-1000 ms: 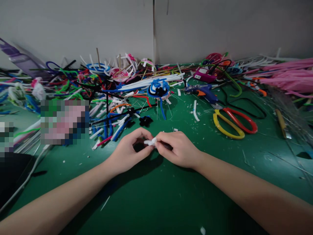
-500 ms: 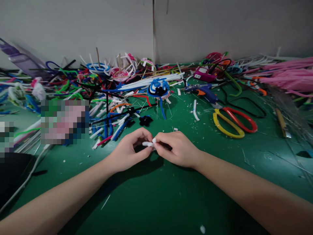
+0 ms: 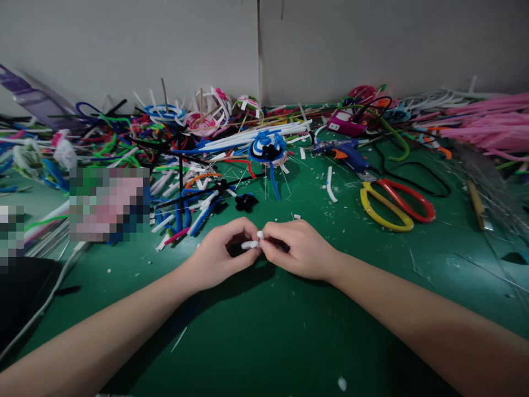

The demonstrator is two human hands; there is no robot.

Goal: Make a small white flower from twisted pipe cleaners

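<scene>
Both hands meet over the green table, pinching a short white pipe cleaner (image 3: pixel 249 245) between them. My left hand (image 3: pixel 223 252) is closed, thumb and forefinger on the piece, part of which lies inside the curl of the fingers. Against its fingertips, my right hand (image 3: pixel 301 251) is also closed, and a small white end shows at its pinch. The fingers hide much of the piece. Beyond the hands lie a black pipe-cleaner flower (image 3: pixel 247 203) and a blue, white and black coiled piece (image 3: pixel 266 148).
Scissors (image 3: pixel 397 207) with yellow and red handles lie to the right, touching a blue glue gun (image 3: pixel 349 156). Many coloured pipe cleaners (image 3: pixel 177 182) are heaped along the back and left. Pink stems (image 3: pixel 487 127) fill the right rear. A purple bottle (image 3: pixel 45 107) leans at the far left.
The white pipe cleaner has shifted slightly between the fingertips, and the right hand has moved up a touch. Both hands keep their pinch; the things on the table stay in place.
</scene>
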